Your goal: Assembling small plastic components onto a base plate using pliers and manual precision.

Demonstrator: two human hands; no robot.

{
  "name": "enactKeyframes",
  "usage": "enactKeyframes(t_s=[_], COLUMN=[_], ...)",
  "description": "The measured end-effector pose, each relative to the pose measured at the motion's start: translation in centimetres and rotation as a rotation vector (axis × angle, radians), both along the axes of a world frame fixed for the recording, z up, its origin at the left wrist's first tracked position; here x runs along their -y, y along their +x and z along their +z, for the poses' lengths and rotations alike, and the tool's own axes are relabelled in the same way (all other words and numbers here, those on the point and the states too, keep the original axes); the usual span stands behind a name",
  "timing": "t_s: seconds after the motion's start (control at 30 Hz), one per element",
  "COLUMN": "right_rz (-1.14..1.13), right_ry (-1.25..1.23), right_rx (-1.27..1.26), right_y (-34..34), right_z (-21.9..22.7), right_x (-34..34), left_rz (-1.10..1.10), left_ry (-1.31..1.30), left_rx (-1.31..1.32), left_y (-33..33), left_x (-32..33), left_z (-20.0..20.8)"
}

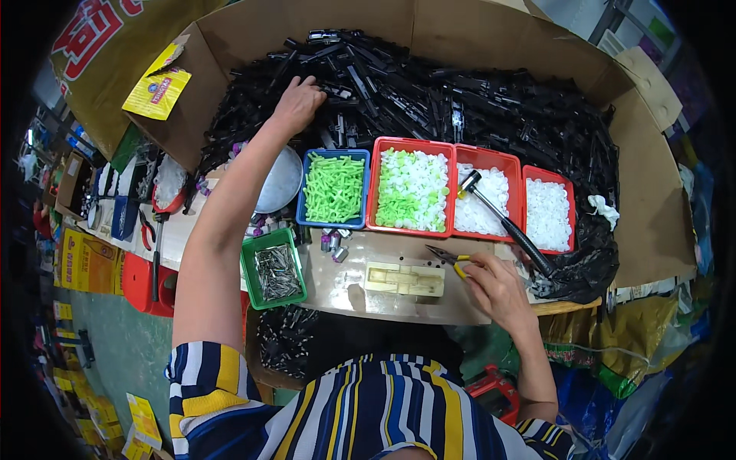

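My left hand [299, 104] reaches far into a heap of black metal-and-plastic parts [376, 84]. Its fingers curl down among them; what they hold, if anything, is hidden. Near the table's front edge, my right hand [500, 290] is closed around pliers [454, 261] with yellow handles, their dark jaws pointing left. Just left of them lies a cream block-shaped fixture [405, 279] with a recess along its top. A green tray [274, 268] of thin metal pins stands left of the fixture.
Behind the fixture stand a blue bin [300, 207] of green plastic pieces and red bins [373, 218] of white and green pieces. A black-handled hammer [506, 222] lies across the bins. Cardboard walls [491, 34] enclose the heap. A round grey dish [280, 180] is beside my left forearm.
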State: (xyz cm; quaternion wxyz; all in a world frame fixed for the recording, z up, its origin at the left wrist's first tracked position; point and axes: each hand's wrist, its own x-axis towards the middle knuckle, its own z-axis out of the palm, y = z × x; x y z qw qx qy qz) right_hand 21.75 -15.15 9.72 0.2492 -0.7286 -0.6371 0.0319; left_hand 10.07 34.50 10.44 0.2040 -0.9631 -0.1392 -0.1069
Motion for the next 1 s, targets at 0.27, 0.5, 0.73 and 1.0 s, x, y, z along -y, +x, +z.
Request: enactKeyframes(t_s=[0.27, 0.5, 0.73, 1.0], right_rz=[0.006, 0.064, 0.060, -0.012], right_ry=[0.011, 0.004, 0.032, 0.347], right_rx=[0.025, -0.004, -0.038, 0.028], right_y=[-0.3, -1.3, -0.9, -2.7], right_z=[1.1, 1.7, 1.0, 2.3], right_x=[-0.3, -1.2, -0.6, -5.2], left_rz=[-0.075, 0.014, -0.219, -0.446], left_ry=[-0.236, -0.162, -0.176, -0.390], left_rx=[0.072, 0.065, 0.366, 0.433], left_y=[-1.2, -0.6, -2.5, -6.4], left_x=[0.2, 1.4, 5.0, 19.9], left_z=[1.8, 0.6, 2.9, 2.2])
